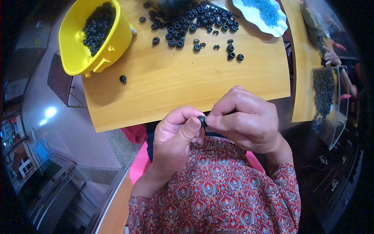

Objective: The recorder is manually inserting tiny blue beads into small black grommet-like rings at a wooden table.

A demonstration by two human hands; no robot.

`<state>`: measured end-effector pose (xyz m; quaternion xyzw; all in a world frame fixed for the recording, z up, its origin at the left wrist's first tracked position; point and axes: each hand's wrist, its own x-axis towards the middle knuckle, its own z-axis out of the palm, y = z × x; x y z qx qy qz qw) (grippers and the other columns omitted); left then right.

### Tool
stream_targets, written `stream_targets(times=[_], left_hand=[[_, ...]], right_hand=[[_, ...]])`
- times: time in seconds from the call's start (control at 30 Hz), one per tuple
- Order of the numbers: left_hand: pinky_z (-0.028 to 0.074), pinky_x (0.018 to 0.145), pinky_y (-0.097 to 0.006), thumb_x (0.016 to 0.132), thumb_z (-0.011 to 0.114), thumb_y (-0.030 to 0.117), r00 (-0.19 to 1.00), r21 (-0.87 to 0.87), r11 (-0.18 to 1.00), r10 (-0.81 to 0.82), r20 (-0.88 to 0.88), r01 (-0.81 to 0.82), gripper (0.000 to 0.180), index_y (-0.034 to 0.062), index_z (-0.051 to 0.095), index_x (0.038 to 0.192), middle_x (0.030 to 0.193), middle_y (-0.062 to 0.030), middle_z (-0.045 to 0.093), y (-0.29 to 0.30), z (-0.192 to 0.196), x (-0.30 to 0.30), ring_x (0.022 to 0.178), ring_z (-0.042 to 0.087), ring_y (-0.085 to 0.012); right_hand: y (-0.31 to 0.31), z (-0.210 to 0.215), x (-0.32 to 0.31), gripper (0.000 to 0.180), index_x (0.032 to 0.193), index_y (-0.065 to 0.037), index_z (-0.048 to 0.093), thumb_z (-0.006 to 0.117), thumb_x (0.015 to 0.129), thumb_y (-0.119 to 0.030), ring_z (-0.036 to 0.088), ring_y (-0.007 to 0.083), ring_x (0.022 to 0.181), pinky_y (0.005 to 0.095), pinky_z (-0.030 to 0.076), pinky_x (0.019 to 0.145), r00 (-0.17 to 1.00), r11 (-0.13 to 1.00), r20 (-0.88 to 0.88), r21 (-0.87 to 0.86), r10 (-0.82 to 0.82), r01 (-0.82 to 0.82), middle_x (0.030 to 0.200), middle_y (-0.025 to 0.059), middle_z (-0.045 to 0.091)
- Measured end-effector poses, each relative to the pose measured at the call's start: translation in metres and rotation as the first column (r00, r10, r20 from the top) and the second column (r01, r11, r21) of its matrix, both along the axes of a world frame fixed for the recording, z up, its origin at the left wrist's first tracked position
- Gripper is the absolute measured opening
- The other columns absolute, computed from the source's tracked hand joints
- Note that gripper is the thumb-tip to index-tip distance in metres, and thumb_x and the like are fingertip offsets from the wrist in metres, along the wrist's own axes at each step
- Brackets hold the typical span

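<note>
Fingers point(218, 119) of both hands pinched shut on one small black ring point(201, 120).

Light wooden bench above a glossy pale floor

We sit at a honey-coloured wooden bench point(183, 84) with a second wooden board point(302, 74) just beside it on our right. Below on our left lies a shiny grey floor point(58, 124) carrying a bright lamp reflection point(50, 112), a dark woven mat point(59, 80), and cluttered shelving point(23, 156) near the edge.

A small assembly workshop: wooden worktable point(187, 82) strewn with black rubber rings point(194, 19), yellow bin point(97, 39) alongside.
</note>
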<state>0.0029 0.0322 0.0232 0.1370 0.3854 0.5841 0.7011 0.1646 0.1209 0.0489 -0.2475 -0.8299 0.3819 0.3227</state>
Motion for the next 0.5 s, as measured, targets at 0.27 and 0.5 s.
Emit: stream_targets(times=[0.27, 0.5], left_hand=[[0.042, 0.064, -0.02, 0.091, 0.06, 0.01, 0.999, 0.024, 0.999, -0.045, -0.021, 0.045, 0.015, 0.0003, 0.06, 0.102, 0.079, -0.0007, 0.057, -0.001, -0.002, -0.001, 0.068, 0.051, -0.0069], [0.042, 0.064, -0.019, 0.089, 0.061, 0.006, 0.982, -0.015, 0.996, -0.094, -0.162, 0.093, 0.014, -0.0004, 0.06, 0.102, 0.082, -0.0002, 0.057, 0.0, 0.002, -0.006, 0.069, 0.051, -0.0054]], right_hand=[[0.01, 0.002, 0.004, 0.016, 0.078, -0.002, 0.068, 0.078, 0.065, -0.002, 0.063, 0.0189, 0.067, 0.0271, 0.049, 0.057, 0.993, 0.975, -0.052, -0.194, 0.102, -0.11, 0.077, 0.0083, 0.065], [0.024, -0.002, 0.004, 0.015, 0.076, -0.002, 0.068, 0.078, 0.065, -0.004, 0.064, 0.0189, 0.067, 0.0276, 0.049, 0.057, 0.975, 0.932, -0.095, -0.286, 0.202, -0.221, 0.077, 0.0089, 0.065]])
